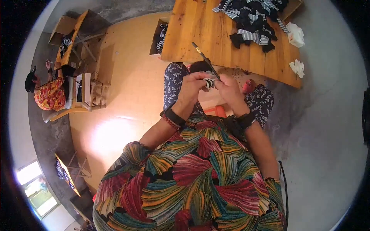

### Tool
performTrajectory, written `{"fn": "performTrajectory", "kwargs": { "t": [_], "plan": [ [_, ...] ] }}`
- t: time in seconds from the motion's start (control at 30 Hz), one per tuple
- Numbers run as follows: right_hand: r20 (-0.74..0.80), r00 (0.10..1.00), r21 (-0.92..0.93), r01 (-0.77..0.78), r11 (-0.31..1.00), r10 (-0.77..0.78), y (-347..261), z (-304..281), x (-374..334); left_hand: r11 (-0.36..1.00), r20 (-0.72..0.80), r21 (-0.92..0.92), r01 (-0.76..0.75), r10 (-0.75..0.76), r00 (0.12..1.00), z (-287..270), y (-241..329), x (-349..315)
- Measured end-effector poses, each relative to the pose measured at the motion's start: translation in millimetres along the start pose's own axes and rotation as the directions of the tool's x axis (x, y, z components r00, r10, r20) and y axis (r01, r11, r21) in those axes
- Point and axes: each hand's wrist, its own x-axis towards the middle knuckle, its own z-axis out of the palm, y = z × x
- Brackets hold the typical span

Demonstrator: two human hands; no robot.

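My left hand (189,89) is closed in a pinch on a small sock (200,66), black with a black-and-white striped end. My right hand (231,92) meets it at the striped end, above my lap. From the right fingers a slim black rod (204,56) with a pale band near its upper end slants up and to the left. The lower end of the rod is hidden by those fingers, so its kind cannot be made out. Whether the right fingers also grip the sock is unclear.
Ahead stands a wooden table (208,29) with a pile of black and grey-striped socks (254,23). A white plastic packet (296,35) and crumpled tissue (297,68) lie at its right. A box of socks (161,38) stands beside it. Far left, another person (52,92) sits working.
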Motion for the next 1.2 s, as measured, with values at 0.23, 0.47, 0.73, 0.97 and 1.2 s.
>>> {"fn": "performTrajectory", "kwargs": {
  "t": [0.23,0.47,0.73,0.97,1.2],
  "plan": [
    [-0.093,0.985,-0.161,0.131,0.978,-0.147,-12,4,1,0.975,0.082,-0.219,0.040,-0.023,0.996,-9,0,3],
    [-0.129,0.990,-0.033,0.045,0.998,-0.049,-12,-3,-5,0.977,0.106,-0.164,0.134,-0.117,0.987,3,-1,0],
    [-0.117,0.992,0.224,-0.025,0.974,0.052,-3,4,-5,0.997,-0.127,0.048,0.056,-0.049,0.991,8,-14,0],
    [0.063,0.929,0.804,-0.263,0.533,0.364,-4,2,-5,0.977,-0.082,0.210,0.045,-0.028,0.996,14,-6,2],
    [0.286,0.922,0.851,-0.370,0.374,0.262,-8,-17,-1,0.977,-0.048,0.204,0.058,-0.049,0.998,13,1,2]
  ]
}}
